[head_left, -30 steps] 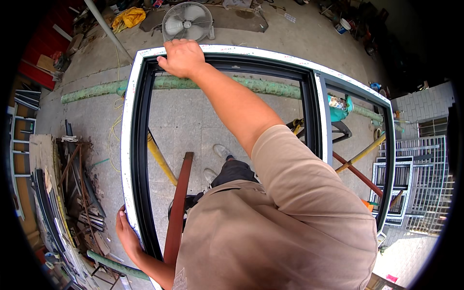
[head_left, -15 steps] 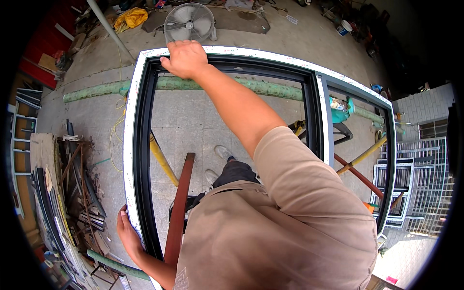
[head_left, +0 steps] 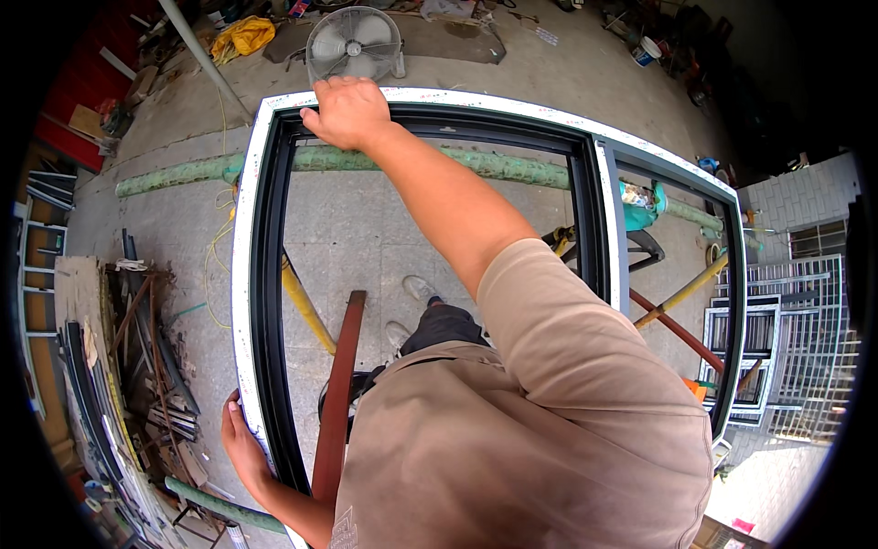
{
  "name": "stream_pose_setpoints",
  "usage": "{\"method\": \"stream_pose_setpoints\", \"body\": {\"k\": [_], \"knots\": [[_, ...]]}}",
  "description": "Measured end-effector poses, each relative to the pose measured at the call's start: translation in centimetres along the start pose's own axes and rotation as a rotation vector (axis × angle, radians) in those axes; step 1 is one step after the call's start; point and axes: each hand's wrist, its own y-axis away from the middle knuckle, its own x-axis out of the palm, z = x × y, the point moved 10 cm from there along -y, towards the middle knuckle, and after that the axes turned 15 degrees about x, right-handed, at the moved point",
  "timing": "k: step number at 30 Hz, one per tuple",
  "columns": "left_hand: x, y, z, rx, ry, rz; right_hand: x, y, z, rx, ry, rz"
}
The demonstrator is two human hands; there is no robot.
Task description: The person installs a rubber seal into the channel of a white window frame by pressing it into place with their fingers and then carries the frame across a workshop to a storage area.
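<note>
A large window frame (head_left: 596,220) with black inner profiles and white-filmed outer edges lies around and in front of my body, with a bar splitting it into a wide left part and a narrow right part. My right hand (head_left: 347,112) reaches across to its far rail near the far left corner, fingers curled over the outer edge and thumb on the inner side. Lower down, my left hand (head_left: 245,446) wraps the outside of the left rail; part of its grip is hidden. Beneath the frame runs a green pipe (head_left: 476,163), and a reddish-brown bar (head_left: 343,384) slants inside the opening beside my torso.
A round floor fan (head_left: 354,46) stands beyond the far rail. Yellow legs (head_left: 306,306) show below the frame. At left lie several dark profile offcuts (head_left: 137,311) on a cluttered rack. Barred metal grilles (head_left: 814,339) and smaller frames (head_left: 752,357) lean at the right.
Both hands keep their places on the window frame. The whole view has shifted very slightly, with the fan and frame a little further left.
</note>
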Motion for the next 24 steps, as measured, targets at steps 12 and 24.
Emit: {"method": "stream_pose_setpoints", "body": {"k": [12,24], "knots": [[-0.2,-0.1,1.2,-0.023,0.024,-0.002,0.4,-0.1,-0.2,0.013,-0.005,-0.011],[0.2,0.0,0.5,-0.031,0.04,0.012,0.3,-0.1,-0.2,0.012,0.013,-0.023]]}}
